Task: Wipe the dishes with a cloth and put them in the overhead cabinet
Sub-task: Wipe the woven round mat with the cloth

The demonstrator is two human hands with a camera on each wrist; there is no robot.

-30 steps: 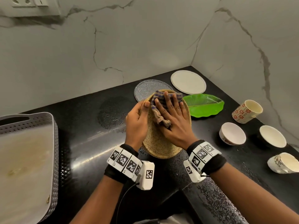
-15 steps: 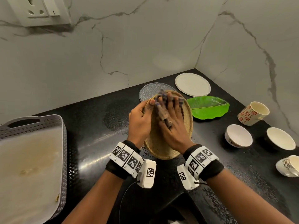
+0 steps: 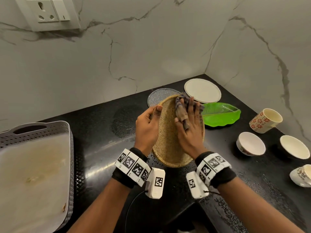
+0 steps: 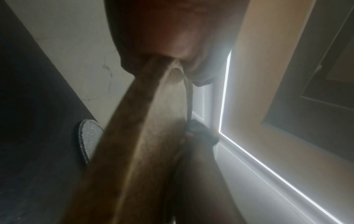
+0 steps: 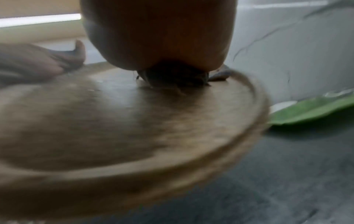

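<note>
At the centre of the head view a speckled tan plate (image 3: 168, 140) is held tilted, its lower rim close to the black bench (image 3: 94, 148) and its face turned up toward the person, which looks meant to open the whole inner surface to wiping. The left hand (image 3: 147, 130) grips the plate's left rim, thumb over the edge and fingers curled behind, so the plate has a brace against the rubbing. The right hand (image 3: 190, 130) lies on the face of the plate with fingers stretched out, pressing a bunched checked cloth (image 3: 182, 108) against the upper part near the far rim; a strip of cloth trails back over the fingers. The right wrist view shows the cloth squeezed under the palm against the plate, blurred.

The other dishes wait in the right half of the frame, laid out singly, probably so each can be taken in turn: a glittery grey plate (image 3: 158, 96) just behind the tan one, a white plate (image 3: 202, 90) in the corner, a green leaf-shaped dish (image 3: 222, 116), a flowered mug (image 3: 265, 121), two white bowls (image 3: 250, 143) and, at the right edge, another patterned cup (image 3: 301, 175) on its side. A grey perforated tray (image 3: 33, 165) sits at the lower left. The overhead cabinet is not in the head view. Judging by this, the wiping is at an early stage.
</note>
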